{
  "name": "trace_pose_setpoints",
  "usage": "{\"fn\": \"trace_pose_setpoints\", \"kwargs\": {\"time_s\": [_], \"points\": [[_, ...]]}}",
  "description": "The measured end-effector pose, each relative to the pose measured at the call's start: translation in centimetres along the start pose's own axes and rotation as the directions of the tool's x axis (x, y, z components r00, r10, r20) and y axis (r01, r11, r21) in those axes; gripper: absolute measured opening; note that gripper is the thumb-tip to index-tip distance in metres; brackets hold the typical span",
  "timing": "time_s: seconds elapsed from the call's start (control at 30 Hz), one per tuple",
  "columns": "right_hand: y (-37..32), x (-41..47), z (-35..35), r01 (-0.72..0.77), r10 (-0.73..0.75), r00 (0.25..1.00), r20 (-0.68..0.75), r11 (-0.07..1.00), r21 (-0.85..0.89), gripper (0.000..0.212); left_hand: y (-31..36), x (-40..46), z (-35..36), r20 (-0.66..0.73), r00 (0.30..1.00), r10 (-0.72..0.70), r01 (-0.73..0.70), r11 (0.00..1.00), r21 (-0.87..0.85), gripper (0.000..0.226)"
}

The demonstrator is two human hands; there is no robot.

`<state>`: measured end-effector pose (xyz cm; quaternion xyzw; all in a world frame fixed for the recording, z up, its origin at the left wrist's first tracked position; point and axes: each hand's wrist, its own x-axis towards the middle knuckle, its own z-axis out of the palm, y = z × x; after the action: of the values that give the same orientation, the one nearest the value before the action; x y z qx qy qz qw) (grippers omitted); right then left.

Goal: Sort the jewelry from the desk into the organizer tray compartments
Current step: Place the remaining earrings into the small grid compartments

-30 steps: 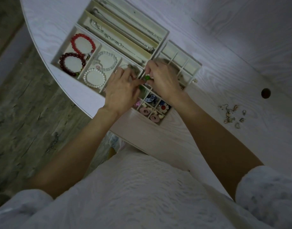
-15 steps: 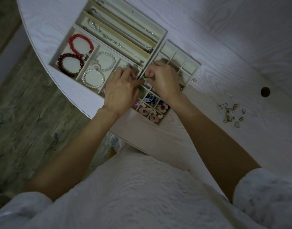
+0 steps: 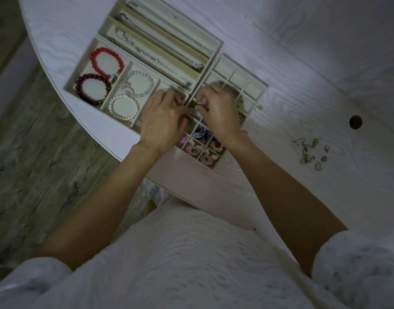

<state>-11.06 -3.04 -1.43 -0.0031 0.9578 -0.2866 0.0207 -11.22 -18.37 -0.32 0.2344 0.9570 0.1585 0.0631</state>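
White textured shirt (image 3: 191, 253) nearest. Both forearms reach over pale wood-grain table (image 3: 303, 85). Left hand (image 3: 162, 121) and right hand (image 3: 218, 112) meet above cream compartmented organizer tray (image 3: 216, 68); fingers (image 3: 201, 101) of both pinch small green bead jewelry piece (image 3: 193, 105) over small-grid compartments.

I see white textured top (image 3: 187, 259), wavy woven pattern; short sleeves (image 3: 358, 264) ending above elbows. Forearms bare. Wrists, fingers (image 3: 169, 97) without visible jewellery.

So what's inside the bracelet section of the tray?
The bracelet section shows a red bracelet, a dark red one, a clear one and a pearl one. The left hand covers its right end.
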Motion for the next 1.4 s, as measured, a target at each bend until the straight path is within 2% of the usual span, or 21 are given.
{"fn": "trace_pose_setpoints", "kwargs": {"time_s": [0.3,0.47,0.63,0.87,1.0,1.1,1.23,1.3,1.4], "points": [[0.3,0.1,0.1,-0.048,0.048,0.999,-0.019,0.999,0.006,0.007,-0.3,-0.4,0.4,-0.003,1.000,-0.010,0.010,1.000,0.001,0.043],[0.0,0.4,0.0,0.053,-0.055,0.998,-0.016,0.994,-0.096,0.010,-0.2,-0.3,0.5,0.018,1.000,-0.016,0.015,1.000,0.009,0.041],[0.0,0.7,0.2,0.039,-0.042,0.999,-0.014,0.989,-0.139,0.015,-0.2,-0.1,0.5,0.044,0.999,-0.019,0.019,1.000,0.011,0.045],[0.5,0.3,0.2,0.027,-0.030,0.999,-0.032,0.996,-0.085,0.011,-0.4,-0.2,0.6,0.022,1.000,0.001,-0.001,1.000,0.006,0.042],[0.9,-0.5,-1.2,-0.009,0.010,0.998,-0.061,1.000,0.017,0.015,-0.5,-0.5,0.4,-0.042,0.999,0.006,-0.008,0.999,-0.050,0.039],[1.5,-2.9,-3.4,0.014,-0.001,0.988,-0.156,0.997,0.077,0.019,0.0,-1.3,0.1,-0.174,0.985,0.016,-0.037,0.992,-0.118,0.026],[4.2,-9.0,-5.9,-0.094,0.081,0.960,-0.268,0.995,-0.036,0.018,2.9,-2.8,0.2,-0.268,0.956,0.120,-0.184,0.956,-0.228,0.017],[6.1,-12.2,-6.3,-0.170,0.127,0.956,-0.264,0.975,-0.144,0.018,5.1,-3.4,1.0,-0.219,0.962,0.166,-0.215,0.951,-0.223,0.021],[7.8,-14.9,-5.6,-0.230,0.192,0.959,-0.207,0.956,-0.180,0.019,7.4,-3.5,2.9,-0.109,0.981,0.163,-0.171,0.983,-0.069,0.031]]}}
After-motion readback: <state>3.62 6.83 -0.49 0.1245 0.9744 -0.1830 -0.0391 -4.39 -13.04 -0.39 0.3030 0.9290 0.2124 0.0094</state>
